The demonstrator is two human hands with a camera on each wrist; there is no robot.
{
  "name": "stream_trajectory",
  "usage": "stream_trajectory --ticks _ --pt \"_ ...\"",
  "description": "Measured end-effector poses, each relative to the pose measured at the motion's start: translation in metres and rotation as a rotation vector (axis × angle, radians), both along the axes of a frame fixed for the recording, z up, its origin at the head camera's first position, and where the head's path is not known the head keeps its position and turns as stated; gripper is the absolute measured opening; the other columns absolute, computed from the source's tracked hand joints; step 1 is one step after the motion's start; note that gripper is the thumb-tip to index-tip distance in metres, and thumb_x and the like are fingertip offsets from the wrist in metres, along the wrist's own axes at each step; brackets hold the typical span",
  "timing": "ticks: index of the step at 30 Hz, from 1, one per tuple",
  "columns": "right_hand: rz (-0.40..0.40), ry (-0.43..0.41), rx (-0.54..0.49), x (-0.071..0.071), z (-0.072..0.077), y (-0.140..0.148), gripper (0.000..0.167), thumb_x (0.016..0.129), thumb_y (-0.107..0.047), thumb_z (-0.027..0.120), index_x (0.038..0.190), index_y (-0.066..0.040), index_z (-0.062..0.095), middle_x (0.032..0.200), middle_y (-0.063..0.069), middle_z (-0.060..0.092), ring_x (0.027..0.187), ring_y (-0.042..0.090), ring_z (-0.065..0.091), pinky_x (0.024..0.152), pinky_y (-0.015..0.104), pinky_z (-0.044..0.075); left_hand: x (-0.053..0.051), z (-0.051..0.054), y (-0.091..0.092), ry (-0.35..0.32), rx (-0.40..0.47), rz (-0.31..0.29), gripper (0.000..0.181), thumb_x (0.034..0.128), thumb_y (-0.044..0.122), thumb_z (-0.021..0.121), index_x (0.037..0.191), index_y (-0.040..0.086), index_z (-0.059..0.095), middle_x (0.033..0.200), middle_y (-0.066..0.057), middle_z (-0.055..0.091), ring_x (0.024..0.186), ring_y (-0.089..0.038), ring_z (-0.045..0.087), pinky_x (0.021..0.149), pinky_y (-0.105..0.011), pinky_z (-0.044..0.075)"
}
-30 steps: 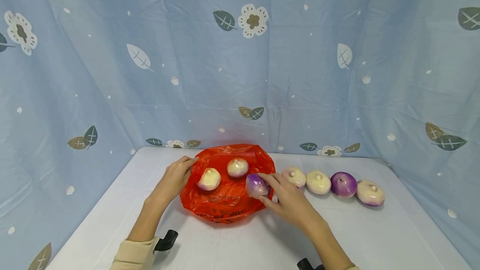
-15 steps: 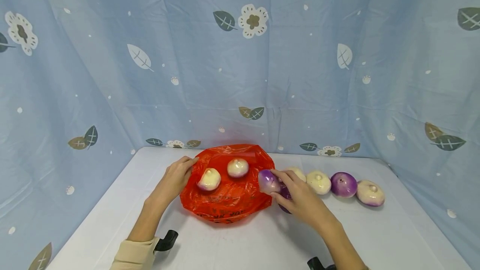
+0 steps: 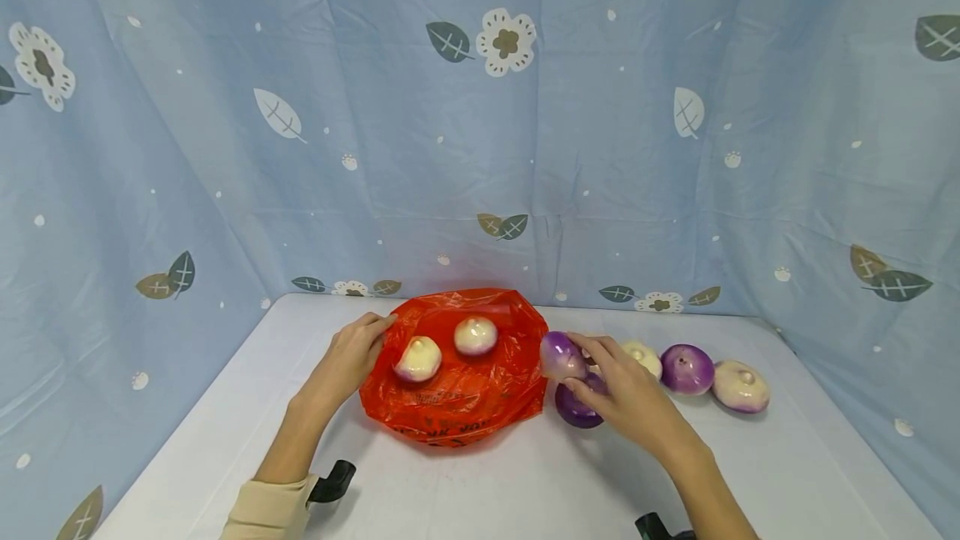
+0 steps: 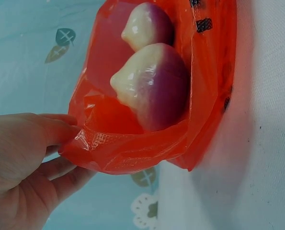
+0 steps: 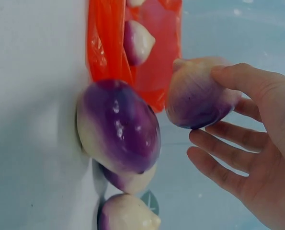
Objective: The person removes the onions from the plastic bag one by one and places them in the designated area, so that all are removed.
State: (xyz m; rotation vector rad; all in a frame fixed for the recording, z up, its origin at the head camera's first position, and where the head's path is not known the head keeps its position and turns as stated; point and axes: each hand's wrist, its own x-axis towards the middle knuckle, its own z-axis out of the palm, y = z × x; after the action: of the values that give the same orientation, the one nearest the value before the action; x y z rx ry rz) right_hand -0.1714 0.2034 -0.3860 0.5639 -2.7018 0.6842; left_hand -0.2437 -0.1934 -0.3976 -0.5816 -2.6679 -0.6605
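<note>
My left hand (image 3: 352, 357) pinches the left rim of a red plastic bag (image 3: 468, 432), whose mouth is spread wide. Inside it lie two glossy white-and-purple onions (image 3: 418, 358), larger in the left wrist view, where the pinched rim (image 4: 113, 155) also shows. Just past the bag's right rim, my right hand (image 3: 637, 398) holds another onion (image 3: 561, 357) between thumb and fingers. This onion (image 5: 199, 98) is above the table in the right wrist view. Below it, a darker purple onion (image 3: 576, 408) rests on the table, partly covered by the hand.
To the right of the bag, a row of onions sits on the white table (image 3: 810, 457): a pale one (image 3: 647, 357) partly behind my hand, a purple one (image 3: 687, 370) and another pale one (image 3: 741, 386). A blue patterned curtain (image 3: 420, 148) hangs behind the table.
My right hand has moved right with its onion, from over the bag's right side to beyond the rim. The dark purple onion on the table has come into view. My left hand stays put.
</note>
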Motion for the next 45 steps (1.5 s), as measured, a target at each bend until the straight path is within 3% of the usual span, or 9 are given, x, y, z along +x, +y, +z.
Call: stream_trajectory --ticks 15,22,31,37,45 --pt "-0.007 0.037 -0.02 0.003 -0.002 0.027 0.06 0.088 -0.031 0.073 0.142 -0.02 0.048 0.125 0.005 0.061 0.109 0.027 0.065 0.087 0.053 0.058 0.0 -0.001 -0.001 0.003 -0.002 0.007 0.038 0.0884 -0.004 0.065 0.126 -0.002 0.063 0.109 -0.017 0.068 0.098 -0.031 0.068 0.084 -0.044 0.06" --pt "-0.005 0.13 0.014 0.003 -0.006 0.04 0.059 0.086 -0.028 0.075 0.139 -0.015 0.052 0.12 0.007 0.064 0.105 0.028 0.068 0.084 0.05 0.058 0.0 -0.002 -0.001 0.015 0.001 0.003 0.037 0.0889 -0.003 0.064 0.126 -0.002 0.064 0.107 -0.015 0.068 0.097 -0.029 0.069 0.084 -0.044 0.06" --pt "-0.038 0.088 0.024 0.007 -0.009 0.051 0.057 0.089 -0.032 0.072 0.14 -0.018 0.051 0.123 0.008 0.062 0.107 0.033 0.065 0.083 0.054 0.057 0.0 -0.002 0.0 0.013 0.002 0.001 0.038 0.0886 -0.004 0.065 0.126 -0.002 0.064 0.108 -0.016 0.068 0.097 -0.029 0.068 0.084 -0.044 0.06" --pt "-0.058 0.111 0.035 0.009 -0.011 0.058 0.057 0.088 -0.033 0.073 0.139 -0.018 0.053 0.123 0.009 0.063 0.109 0.035 0.064 0.082 0.057 0.056 0.001 -0.001 0.0 0.006 0.003 0.002 0.038 0.0886 -0.004 0.064 0.126 -0.003 0.063 0.108 -0.016 0.068 0.098 -0.03 0.068 0.084 -0.044 0.06" --pt "-0.044 0.168 0.039 0.013 -0.014 0.067 0.058 0.085 -0.025 0.077 0.137 -0.014 0.055 0.116 0.011 0.064 0.1 0.03 0.066 0.079 0.055 0.057 0.001 0.0 0.0 -0.009 0.004 0.009 0.038 0.0888 -0.004 0.065 0.127 -0.003 0.063 0.109 -0.017 0.068 0.098 -0.03 0.068 0.084 -0.044 0.06"
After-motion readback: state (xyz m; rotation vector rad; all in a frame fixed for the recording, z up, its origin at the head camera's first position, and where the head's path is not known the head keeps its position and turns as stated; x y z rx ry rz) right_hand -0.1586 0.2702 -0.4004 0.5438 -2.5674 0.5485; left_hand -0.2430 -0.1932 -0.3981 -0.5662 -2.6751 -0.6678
